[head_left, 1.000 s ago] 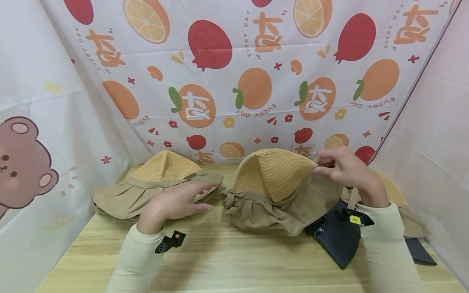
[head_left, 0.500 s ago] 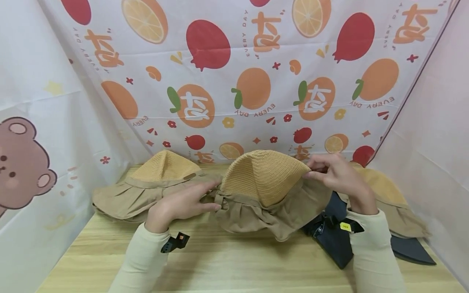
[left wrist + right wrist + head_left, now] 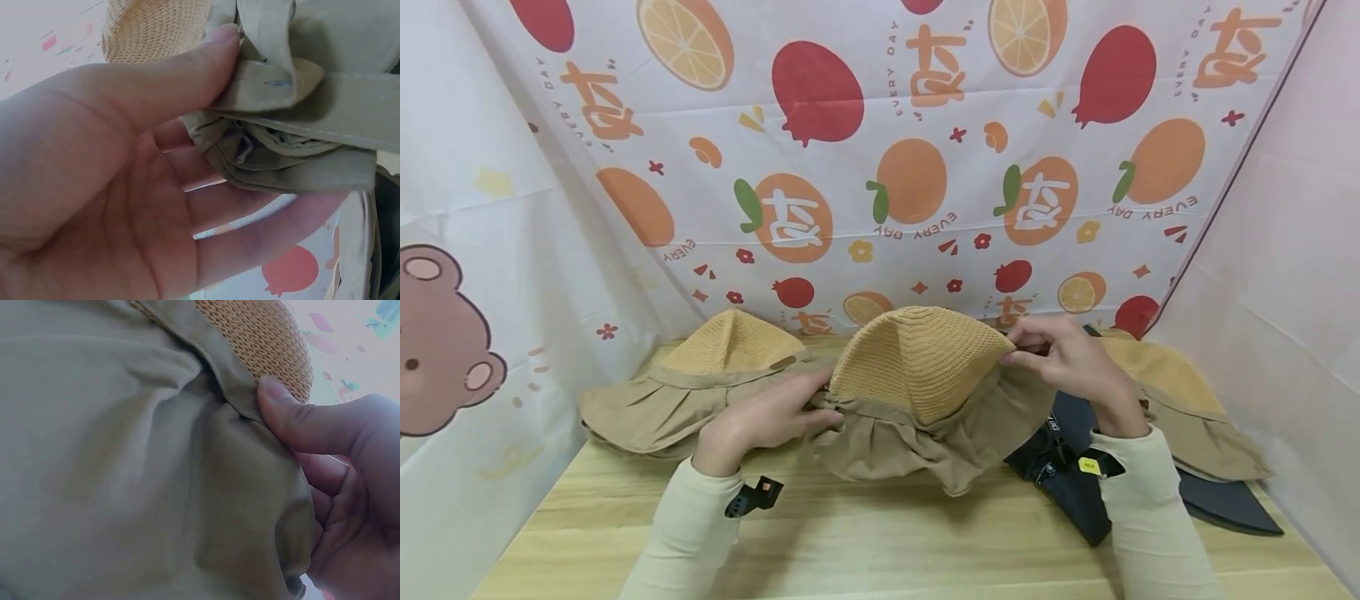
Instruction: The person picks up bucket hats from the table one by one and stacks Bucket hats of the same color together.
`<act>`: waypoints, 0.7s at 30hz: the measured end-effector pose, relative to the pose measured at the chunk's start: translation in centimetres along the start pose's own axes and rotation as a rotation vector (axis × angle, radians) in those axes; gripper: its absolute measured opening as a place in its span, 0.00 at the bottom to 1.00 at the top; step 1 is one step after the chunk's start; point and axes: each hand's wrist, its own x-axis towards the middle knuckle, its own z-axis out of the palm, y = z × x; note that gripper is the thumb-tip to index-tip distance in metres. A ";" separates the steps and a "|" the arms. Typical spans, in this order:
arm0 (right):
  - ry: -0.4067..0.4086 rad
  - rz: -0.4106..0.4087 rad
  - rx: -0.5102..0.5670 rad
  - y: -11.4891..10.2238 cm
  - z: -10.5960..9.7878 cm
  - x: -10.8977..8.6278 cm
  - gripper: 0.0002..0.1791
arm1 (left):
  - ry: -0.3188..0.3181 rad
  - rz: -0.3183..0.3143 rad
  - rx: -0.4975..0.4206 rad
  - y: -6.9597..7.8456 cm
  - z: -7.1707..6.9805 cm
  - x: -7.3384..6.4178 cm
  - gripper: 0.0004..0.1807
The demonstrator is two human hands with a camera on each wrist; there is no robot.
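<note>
A sun hat (image 3: 917,367) with a yellow knitted crown and a khaki pleated fabric brim is held up above the middle of the table. My right hand (image 3: 1067,362) pinches its right side, thumb on the band where crown meets brim, fingers behind, as the right wrist view shows. At the left side, my left hand (image 3: 144,144) has its thumb on the fabric bow (image 3: 269,81) and its fingers behind the folded brim. Farther left, partly behind that hand, a similar hat (image 3: 722,350) lies on the table.
Another yellow and khaki hat (image 3: 1172,383) lies at the right, over a dark flat item (image 3: 1232,504). A dark folded item with straps (image 3: 1075,492) sits beside the right forearm. Fruit-printed cloth (image 3: 910,175) hangs behind the wooden table (image 3: 880,542); pale curtains flank it.
Both hands have come closer together. The right hand has carried the hat left and the left hand has moved right onto its side, taking hold there. More of the right-hand hat shows.
</note>
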 end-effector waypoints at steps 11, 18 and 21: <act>-0.078 0.166 -0.198 0.2 0.4 0.3 0.10 | -0.030 0.005 -0.039 -0.2 -0.8 -0.2 0.14; -0.130 0.167 -0.244 0.2 0.7 0.3 0.14 | -0.025 -0.013 -0.022 -0.3 -1.1 -0.5 0.14; -0.146 0.159 -0.234 0.1 0.8 0.3 0.13 | -0.022 -0.005 -0.023 -0.3 -1.2 -0.5 0.14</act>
